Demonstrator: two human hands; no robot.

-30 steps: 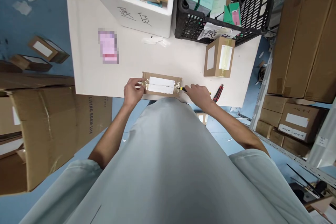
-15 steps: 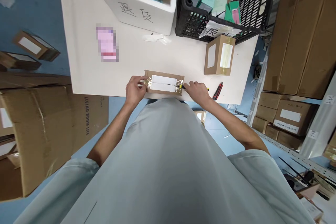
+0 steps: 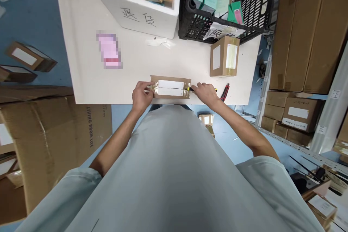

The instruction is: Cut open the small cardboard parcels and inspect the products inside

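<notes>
Carton [image 3: 63,134] reads "LIVING ROOM LIFE", bin [image 3: 144,12] "退货", paper [image 3: 223,30] perhaps "换".

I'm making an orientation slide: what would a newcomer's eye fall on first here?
Probably the pale shirt, filling the lower middle. Next, the taped box at the near edge of the table, with the left hand on its left end and the right hand holding a partly yellow tool at its right. Beyond it, a white bin and a black crate stand side by side.
</notes>
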